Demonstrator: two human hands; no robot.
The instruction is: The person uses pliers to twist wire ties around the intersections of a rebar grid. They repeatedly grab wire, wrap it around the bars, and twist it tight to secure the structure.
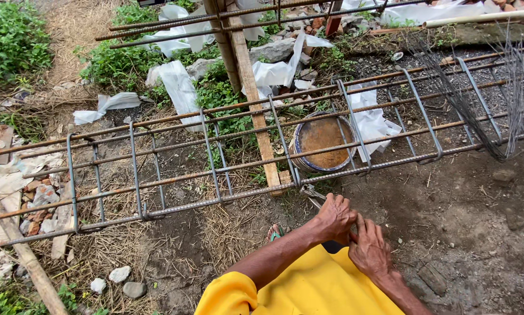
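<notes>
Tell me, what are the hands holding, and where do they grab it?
The left hand grips a metal tool by its handle, its tip at the rebar cage. The right hand rests beside it; its hold cannot be told.

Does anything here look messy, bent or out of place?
Yes. Torn white plastic sheets and broken bricks lie scattered among the weeds. The rebar cage is rusty, and its stirrups lean unevenly. A rusty bucket sits under it. Both hands, left hand and right hand, work at the lower bar.
</notes>
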